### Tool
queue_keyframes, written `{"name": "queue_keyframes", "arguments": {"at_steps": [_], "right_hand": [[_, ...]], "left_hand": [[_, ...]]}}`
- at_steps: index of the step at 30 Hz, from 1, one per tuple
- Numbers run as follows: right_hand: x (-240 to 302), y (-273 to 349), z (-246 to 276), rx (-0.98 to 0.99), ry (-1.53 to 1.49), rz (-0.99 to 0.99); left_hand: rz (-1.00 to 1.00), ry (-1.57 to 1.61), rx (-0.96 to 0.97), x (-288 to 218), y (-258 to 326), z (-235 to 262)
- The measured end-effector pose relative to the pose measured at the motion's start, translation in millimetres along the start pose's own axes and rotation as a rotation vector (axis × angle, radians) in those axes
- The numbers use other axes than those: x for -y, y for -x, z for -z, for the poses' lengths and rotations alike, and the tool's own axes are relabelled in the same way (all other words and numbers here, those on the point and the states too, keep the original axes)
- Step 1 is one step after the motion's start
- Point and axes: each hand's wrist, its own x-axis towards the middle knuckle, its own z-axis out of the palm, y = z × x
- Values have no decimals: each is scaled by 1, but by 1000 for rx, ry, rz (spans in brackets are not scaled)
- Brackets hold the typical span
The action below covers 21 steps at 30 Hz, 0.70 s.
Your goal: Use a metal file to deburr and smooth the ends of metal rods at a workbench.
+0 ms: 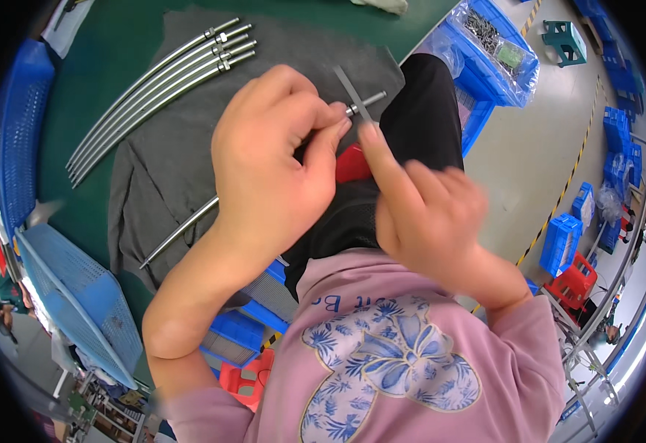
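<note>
Two bare hands meet near the right edge of a dark grey cloth spread on a green tabletop. My left hand has thumb and index fingertips together, clamped on a long silvery metal rod right beside its small collar; other fingers curl in. Rod slants beneath that hand, slim end over the cloth's lower left part; whether it rests on the cloth, I cannot tell. Gripping next to the collar probably steadies the short end. My right hand, blurred, pinches the lower end of a narrow flat grey strip, index finger extended, remaining fingers folded, thumb hidden. Strip crosses the rod just past the collar, presumably to set its flat face against the round surface; contact not certain. Similar collared silvery rods lie side by side across the cloth's upper left edge, collared ends together, likely for easy picking; plain ends on bare green.
</note>
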Motion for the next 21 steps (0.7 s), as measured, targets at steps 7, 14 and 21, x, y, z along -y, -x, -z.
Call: {"name": "queue_keyframes", "arguments": {"at_steps": [7,14,21], "right_hand": [[-1,-1,-10,-42,67,17],[-1,-1,-6,-7,26,-4],[-16,39,32,75,-105,-61]], "left_hand": [[-29,-46,39,-2,-2,2],[-26,-54,49,-2,-2,2],[-31,-45,38,-1,1,3]]}}
